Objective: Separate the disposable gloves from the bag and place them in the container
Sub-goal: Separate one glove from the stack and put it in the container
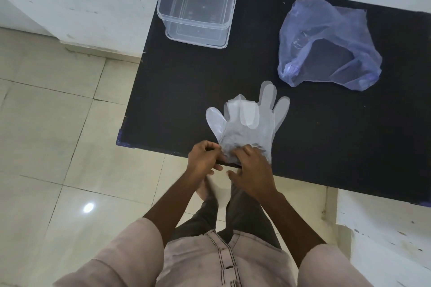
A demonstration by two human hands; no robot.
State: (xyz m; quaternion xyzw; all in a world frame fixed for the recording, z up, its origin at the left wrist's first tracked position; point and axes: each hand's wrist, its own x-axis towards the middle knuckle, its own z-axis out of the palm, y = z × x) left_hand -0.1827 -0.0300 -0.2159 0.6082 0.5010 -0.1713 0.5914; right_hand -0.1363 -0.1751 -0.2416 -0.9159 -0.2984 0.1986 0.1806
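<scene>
A stack of thin clear disposable gloves [248, 121] lies flat on the black table [326, 137] near its front edge, fingers pointing away from me. My left hand [203, 158] pinches the cuff edge of the gloves at the table's front edge. My right hand [253, 170] rests on the cuff beside it, fingers pressing the plastic. The translucent blue bag [328, 44] lies crumpled and open at the back right of the table, apart from both hands. The clear rectangular container [198, 7] stands empty and lidless at the table's back left corner.
The table's left edge drops to a beige tiled floor [46, 123]. White walls border the table at the back, and a white ledge [384, 223] sits at the front right. My legs and one bare foot are visible below the table's front edge.
</scene>
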